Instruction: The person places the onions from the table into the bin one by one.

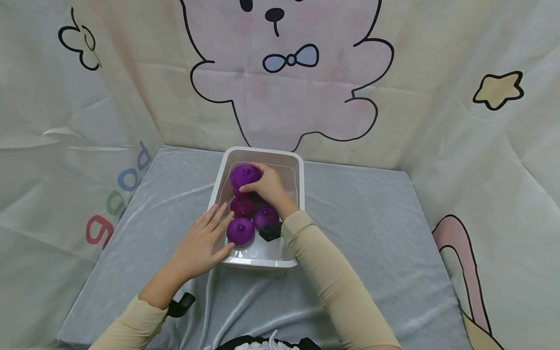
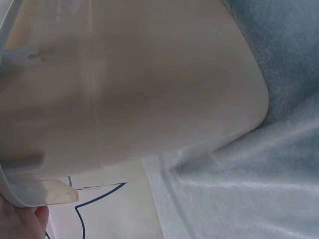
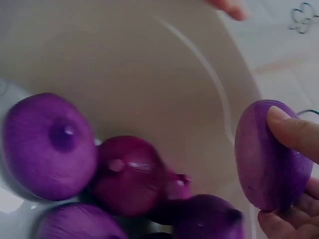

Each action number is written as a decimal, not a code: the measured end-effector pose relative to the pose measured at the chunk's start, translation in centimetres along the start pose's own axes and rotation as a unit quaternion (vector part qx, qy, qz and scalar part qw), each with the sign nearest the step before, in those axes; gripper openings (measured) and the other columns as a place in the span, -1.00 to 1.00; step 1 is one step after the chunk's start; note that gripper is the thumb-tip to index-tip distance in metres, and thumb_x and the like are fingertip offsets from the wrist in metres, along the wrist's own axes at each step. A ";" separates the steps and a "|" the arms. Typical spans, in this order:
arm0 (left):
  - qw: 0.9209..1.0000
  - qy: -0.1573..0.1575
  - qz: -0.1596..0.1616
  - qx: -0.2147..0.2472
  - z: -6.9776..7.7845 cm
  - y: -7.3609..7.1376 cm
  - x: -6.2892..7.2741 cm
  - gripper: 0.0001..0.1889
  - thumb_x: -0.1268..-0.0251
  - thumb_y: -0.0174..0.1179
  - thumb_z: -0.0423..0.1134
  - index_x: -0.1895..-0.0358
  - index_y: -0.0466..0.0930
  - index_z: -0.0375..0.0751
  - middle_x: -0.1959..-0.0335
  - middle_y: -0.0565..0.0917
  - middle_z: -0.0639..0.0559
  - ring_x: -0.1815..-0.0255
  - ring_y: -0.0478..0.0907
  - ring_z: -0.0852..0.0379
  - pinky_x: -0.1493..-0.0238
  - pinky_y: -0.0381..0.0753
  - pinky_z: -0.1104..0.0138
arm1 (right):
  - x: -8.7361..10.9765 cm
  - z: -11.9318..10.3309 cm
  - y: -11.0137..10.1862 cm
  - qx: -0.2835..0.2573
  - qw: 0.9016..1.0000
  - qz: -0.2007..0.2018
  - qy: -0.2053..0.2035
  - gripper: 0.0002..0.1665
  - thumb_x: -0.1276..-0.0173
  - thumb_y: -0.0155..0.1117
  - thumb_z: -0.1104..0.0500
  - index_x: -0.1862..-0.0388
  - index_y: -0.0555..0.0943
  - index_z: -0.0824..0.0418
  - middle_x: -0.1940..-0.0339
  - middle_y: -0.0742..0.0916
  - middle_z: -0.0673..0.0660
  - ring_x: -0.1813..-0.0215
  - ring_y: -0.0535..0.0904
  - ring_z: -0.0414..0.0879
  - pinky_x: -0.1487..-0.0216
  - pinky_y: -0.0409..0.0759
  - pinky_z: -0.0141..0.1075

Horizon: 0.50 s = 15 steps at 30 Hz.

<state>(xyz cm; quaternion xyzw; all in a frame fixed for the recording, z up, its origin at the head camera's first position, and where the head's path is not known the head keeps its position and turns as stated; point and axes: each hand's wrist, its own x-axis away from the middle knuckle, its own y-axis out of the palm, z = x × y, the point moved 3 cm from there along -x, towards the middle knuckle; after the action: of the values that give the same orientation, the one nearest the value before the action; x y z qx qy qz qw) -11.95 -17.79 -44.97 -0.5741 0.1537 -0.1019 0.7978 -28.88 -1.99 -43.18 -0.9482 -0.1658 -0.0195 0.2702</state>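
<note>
A white plastic bin stands on the grey cloth. My right hand reaches into its far half and holds a smooth purple onion between thumb and fingers. In the right wrist view this held onion is raised beside the bin wall, above the others. Below it lie a reddish-purple onion and two purple ones, one at the near left and one to the right. My left hand rests on the bin's left rim with its fingers spread; the left wrist view shows mostly the bin's outer wall.
Grey velvety cloth covers the table around the bin. A printed fabric backdrop with cartoon figures rises along the back and both sides. A black wrist device on the right arm overlaps the bin.
</note>
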 end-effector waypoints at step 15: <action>1.000 -0.004 -0.002 0.001 0.0 0.0 0.0 -0.24 -0.35 0.12 0.11 -0.53 0.21 -0.17 -0.62 0.10 -0.16 -0.64 -0.03 -0.22 -0.59 0.02 -0.10 | -1.5 3.1 3.9 0.064 0.997 -0.039 -0.005 0.04 -0.05 0.61 0.15 -0.50 0.33 0.20 -0.44 0.52 0.24 -0.48 0.40 0.12 -0.53 0.32 -0.05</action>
<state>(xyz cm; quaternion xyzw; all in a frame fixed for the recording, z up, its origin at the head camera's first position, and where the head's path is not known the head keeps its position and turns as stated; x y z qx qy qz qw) -11.95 -17.77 -44.93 -0.5740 0.1498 -0.1013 0.7986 -29.22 -3.95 -47.95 -0.9220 -0.2047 -0.0146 0.3282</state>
